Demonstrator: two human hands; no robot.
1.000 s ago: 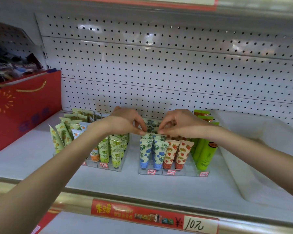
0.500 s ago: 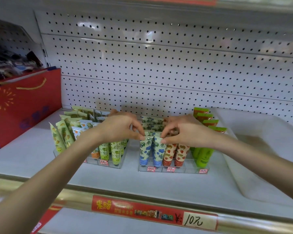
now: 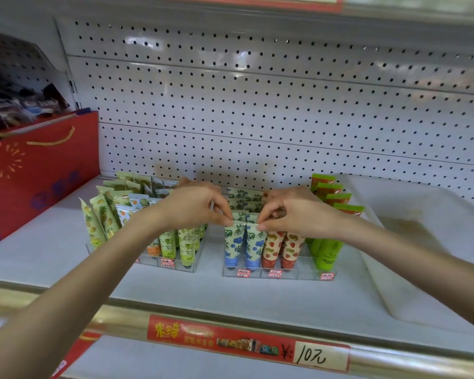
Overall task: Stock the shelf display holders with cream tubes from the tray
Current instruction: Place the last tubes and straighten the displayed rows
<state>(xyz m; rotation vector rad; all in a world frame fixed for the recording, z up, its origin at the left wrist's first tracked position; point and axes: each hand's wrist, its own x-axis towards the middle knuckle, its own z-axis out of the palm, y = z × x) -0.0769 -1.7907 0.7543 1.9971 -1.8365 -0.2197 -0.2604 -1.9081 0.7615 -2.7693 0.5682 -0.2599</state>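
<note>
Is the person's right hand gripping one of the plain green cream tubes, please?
No, the right hand pinches the top of a blue-flowered cream tube, while the plain green cream tubes stand farther right.

My left hand (image 3: pixel 192 206) hides tops of the green leaf-print cream tubes (image 3: pixel 186 246), my right hand (image 3: pixel 293 214) covers the crimped ends of the strawberry-print cream tubes (image 3: pixel 270 246), and my pinching fingertips (image 3: pixel 227 222) mask top corners of the two blue-flowered cream tubes (image 3: pixel 234 242). White plastic tray (image 3: pixel 422 203) runs off the right edge, red paper gift bag (image 3: pixel 39 173) off the left. Red-and-white price stickers (image 3: pixel 273 274) on the clear acrylic holder (image 3: pixel 304 272): unreadable.
</note>
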